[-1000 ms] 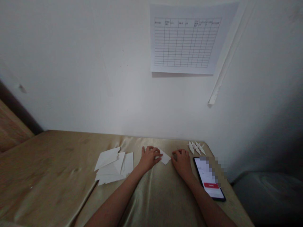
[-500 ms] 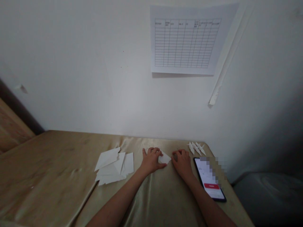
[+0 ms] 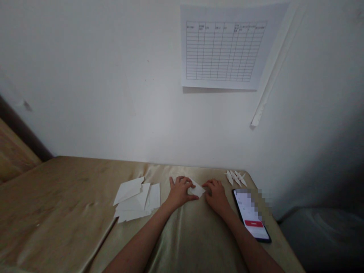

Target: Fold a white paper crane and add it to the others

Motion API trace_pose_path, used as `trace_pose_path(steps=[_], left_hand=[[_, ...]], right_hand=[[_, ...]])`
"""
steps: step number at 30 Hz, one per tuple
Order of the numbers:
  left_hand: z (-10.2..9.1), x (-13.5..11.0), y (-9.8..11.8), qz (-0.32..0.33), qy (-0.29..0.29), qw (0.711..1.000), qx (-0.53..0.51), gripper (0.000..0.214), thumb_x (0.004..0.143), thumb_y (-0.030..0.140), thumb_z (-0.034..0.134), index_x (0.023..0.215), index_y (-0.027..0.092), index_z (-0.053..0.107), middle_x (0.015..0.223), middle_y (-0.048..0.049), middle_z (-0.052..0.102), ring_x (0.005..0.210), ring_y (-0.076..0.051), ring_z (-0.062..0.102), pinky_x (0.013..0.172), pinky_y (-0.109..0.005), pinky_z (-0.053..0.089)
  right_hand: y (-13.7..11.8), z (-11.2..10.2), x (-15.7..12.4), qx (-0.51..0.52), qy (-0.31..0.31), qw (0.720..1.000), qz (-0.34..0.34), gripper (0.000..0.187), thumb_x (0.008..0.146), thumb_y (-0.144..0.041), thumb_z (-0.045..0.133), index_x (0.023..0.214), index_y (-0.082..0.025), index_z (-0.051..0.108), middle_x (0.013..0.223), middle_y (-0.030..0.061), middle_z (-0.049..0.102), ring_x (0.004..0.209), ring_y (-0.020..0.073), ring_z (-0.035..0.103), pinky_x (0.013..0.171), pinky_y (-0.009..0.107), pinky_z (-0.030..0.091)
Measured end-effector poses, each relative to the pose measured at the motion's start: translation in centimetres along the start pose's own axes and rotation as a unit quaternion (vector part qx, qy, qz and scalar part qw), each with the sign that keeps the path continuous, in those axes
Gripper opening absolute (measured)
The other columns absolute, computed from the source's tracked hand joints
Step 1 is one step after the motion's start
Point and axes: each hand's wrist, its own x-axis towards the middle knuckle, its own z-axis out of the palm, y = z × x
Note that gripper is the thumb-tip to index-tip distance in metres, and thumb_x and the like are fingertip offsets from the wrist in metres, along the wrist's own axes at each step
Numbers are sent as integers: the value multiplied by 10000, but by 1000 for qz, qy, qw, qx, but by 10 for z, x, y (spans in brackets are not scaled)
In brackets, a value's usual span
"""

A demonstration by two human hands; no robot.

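A small piece of folded white paper (image 3: 197,189) lies on the cloth-covered table, its pointed corner facing right. My left hand (image 3: 181,191) holds the paper from the left, thumb along the near edge and the other fingers bent over the far side, covering its left part. At the pointed corner, the fingers of my right hand (image 3: 216,193) are curled together around the tip; their exact grip is too small to make out. Several loose white paper sheets (image 3: 132,203) lie overlapped left of my left hand. Several small folded paper figures (image 3: 235,178) sit in a row beyond my right hand.
A phone (image 3: 251,216) with a lit screen lies right of my right forearm, near the table's right edge. The gold-brown tablecloth (image 3: 71,204) has wrinkles and a seam. Behind the table rises a white wall with a printed table sheet (image 3: 224,51) taped up.
My right hand has shifted slightly left, and its fingers have come to the paper's pointed corner. My left hand stays on the paper, almost unmoved.
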Motion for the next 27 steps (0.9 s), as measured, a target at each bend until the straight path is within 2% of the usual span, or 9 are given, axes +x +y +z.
trace_pose_path(steps=[5, 10, 15, 22, 27], left_hand=[[1, 0, 1, 3, 23, 1000, -2, 324, 813, 595, 704, 1026, 354, 736, 1266, -3, 657, 1322, -333, 415, 1099, -787, -27], [2, 0, 3, -1, 32, 999, -9, 268, 882, 564, 639, 1003, 350, 745, 1226, -2, 680, 1317, -310, 422, 1109, -771, -41], [2, 0, 3, -1, 28, 999, -26, 248, 880, 555, 649, 1012, 371, 748, 1218, 10, 693, 1317, -300, 425, 1114, -760, -31], [1, 1, -7, -2, -19, 998, -52, 156, 908, 451, 651, 1016, 414, 757, 1217, 24, 699, 1280, -273, 456, 1129, -738, 23], [-1, 1, -9, -12, -20, 999, -34, 268, 851, 421, 717, 1116, 456, 708, 1337, 37, 633, 1320, -301, 417, 1113, -759, 51]], right_hand=[[-2, -3, -2, 15, -30, 998, -53, 382, 742, -105, 607, 1071, -267, 717, 1192, 56, 642, 1193, 244, 500, 1054, 379, 355], [-5, -1, -3, 8, -36, 996, -76, 225, 836, -229, 656, 1043, -270, 735, 1184, 55, 663, 1190, 241, 508, 1085, 410, 326], [-5, 3, -1, 14, -33, 996, -85, 176, 926, -242, 587, 989, -258, 750, 1091, 48, 703, 1113, 217, 545, 1028, 381, 357], [1, -1, 0, -5, -29, 997, -70, 171, 931, -226, 570, 932, -231, 741, 1026, 45, 716, 1070, 213, 563, 1007, 375, 344], [1, -3, 0, -35, -31, 998, -49, 174, 908, -185, 567, 883, -228, 733, 1006, 50, 718, 1063, 216, 572, 1006, 369, 332]])
